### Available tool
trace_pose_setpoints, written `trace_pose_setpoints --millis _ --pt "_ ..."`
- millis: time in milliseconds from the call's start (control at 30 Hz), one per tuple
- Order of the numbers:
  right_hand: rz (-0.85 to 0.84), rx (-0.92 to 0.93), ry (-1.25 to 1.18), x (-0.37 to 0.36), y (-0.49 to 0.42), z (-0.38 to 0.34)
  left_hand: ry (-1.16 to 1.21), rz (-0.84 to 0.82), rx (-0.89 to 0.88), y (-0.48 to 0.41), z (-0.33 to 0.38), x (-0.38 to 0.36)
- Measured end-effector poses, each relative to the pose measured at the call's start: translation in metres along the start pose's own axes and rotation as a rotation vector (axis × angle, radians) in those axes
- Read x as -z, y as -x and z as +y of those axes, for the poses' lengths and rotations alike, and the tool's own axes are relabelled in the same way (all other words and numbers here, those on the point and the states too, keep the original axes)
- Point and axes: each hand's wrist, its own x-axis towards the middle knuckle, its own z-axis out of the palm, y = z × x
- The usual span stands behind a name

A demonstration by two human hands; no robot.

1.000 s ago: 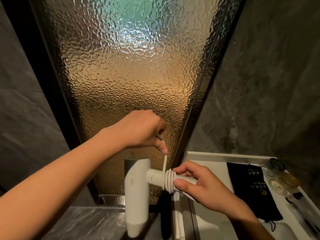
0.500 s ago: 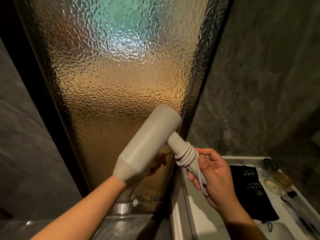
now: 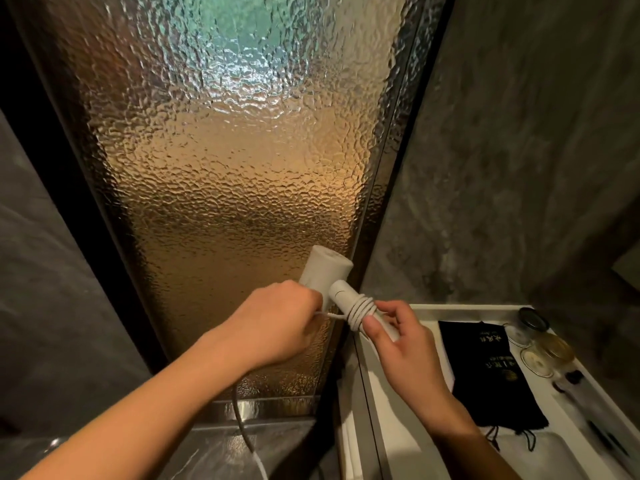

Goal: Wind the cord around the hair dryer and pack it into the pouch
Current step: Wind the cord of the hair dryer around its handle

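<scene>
A white hair dryer is held up in front of the textured glass, barrel pointing up and away. My right hand grips the lower end of its handle. Several turns of white cord wrap the handle just above my fingers. My left hand is closed on the cord just left of the handle, pulling it taut. The loose cord hangs below my left forearm toward the floor. The black drawstring pouch lies flat in the white tray at the right.
Small glass jars with lids stand along the tray's right side, with dark small items nearer me. The textured glass panel in a dark frame fills the middle. Grey stone walls stand at left and right.
The dryer has swung from a tilted, raised pose to a lower one with the barrel pointing away. My left hand came out from behind it and now pulls the cord at the handle.
</scene>
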Motion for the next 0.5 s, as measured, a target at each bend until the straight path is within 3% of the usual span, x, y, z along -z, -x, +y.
trace_pose_setpoints --millis 133,267,400,500 --pt "-0.154 0.081 0.138 0.005 -0.011 -0.009 -0.346 0.037 -0.065 -0.017 0.005 0.033" --pt "-0.351 0.119 0.175 0.019 -0.029 -0.015 -0.487 0.139 -0.117 -0.037 0.0 0.049" --pt "-0.563 0.101 -0.007 0.029 -0.039 -0.019 -0.287 0.064 -0.154 -0.056 -0.022 0.05" --pt "-0.659 0.018 -0.297 0.033 -0.039 -0.022 0.118 -0.095 -0.165 -0.062 -0.038 0.046"
